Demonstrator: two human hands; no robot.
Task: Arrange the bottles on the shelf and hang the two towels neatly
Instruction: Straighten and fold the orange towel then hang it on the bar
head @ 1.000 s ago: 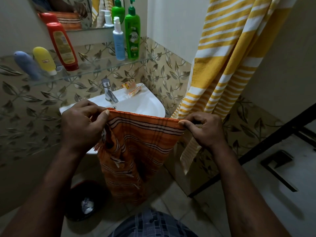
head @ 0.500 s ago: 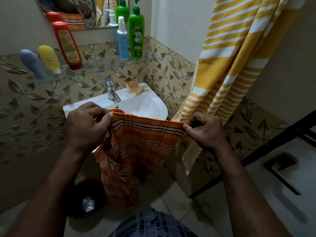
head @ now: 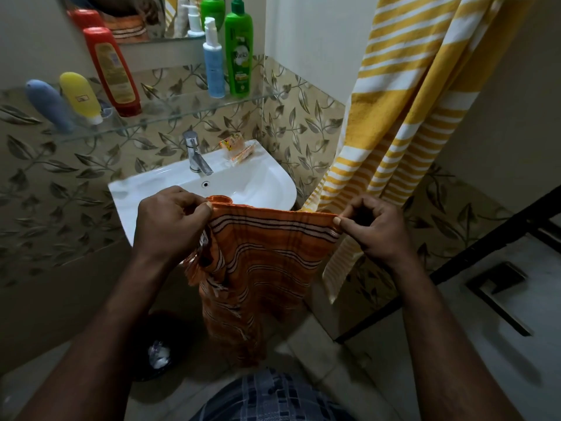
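An orange striped towel (head: pixel 267 268) hangs in front of me, its top edge stretched level. My left hand (head: pixel 170 223) pinches the towel's left top corner and my right hand (head: pixel 376 229) pinches the right one. A yellow-and-white striped towel (head: pixel 403 110) hangs down the wall at the right. On the glass shelf (head: pixel 182 112) stand a green bottle (head: pixel 241 53), a light blue pump bottle (head: pixel 214 60), a red bottle (head: pixel 112 71), a yellow tube (head: pixel 80 97) and a grey-blue tube (head: pixel 48 104).
A white washbasin (head: pixel 261 183) with a chrome tap (head: pixel 195 153) sits below the shelf, soap packets (head: pixel 235 147) on its rim. A mirror (head: pixel 145 16) hangs above. A dark bin (head: pixel 161 344) stands on the floor; a dark-framed door (head: pixel 491 244) is at right.
Both hands kept their pinch on the orange towel and spread slightly, pulling its top edge tauter. The view drifted a little to the left.
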